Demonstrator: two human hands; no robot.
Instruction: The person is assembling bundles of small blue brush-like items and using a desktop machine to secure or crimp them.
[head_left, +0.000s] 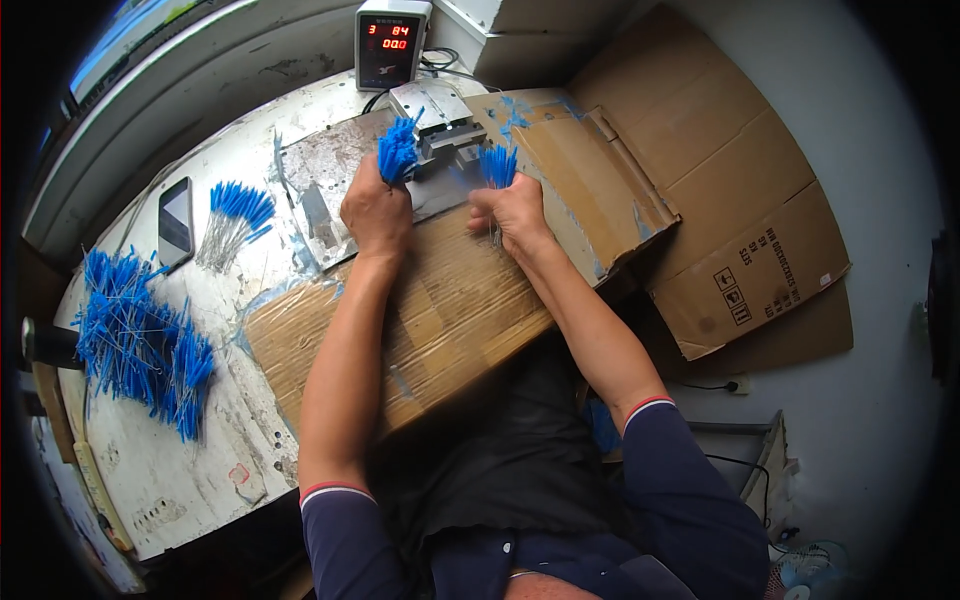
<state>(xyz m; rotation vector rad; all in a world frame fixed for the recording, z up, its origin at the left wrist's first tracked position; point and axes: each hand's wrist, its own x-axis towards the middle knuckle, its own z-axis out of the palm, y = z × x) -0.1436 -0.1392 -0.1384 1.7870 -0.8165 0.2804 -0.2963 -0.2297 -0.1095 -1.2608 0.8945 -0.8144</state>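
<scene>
My left hand [378, 214] is closed around a bundle of thin wires with blue sleeves [398, 150], the blue ends pointing up and away. Just to the right, my right hand [520, 212] grips a smaller bundle of blue-sleeved wires [498, 166]; a few thin metal ends show below its fingers. Both bundles are at the near side of a small metal fixture [450, 138] with a slotted block. On the left of the table lie a large tangled pile of blue-sleeved wires [135, 330] and a smaller fanned bunch [238, 212].
A white control box with a red digit display [388, 45] stands behind the fixture, cables beside it. A phone [175, 222] rests at the left. Flattened cardboard [440, 330] covers the table's front edge, and a large open carton [740, 200] is at the right.
</scene>
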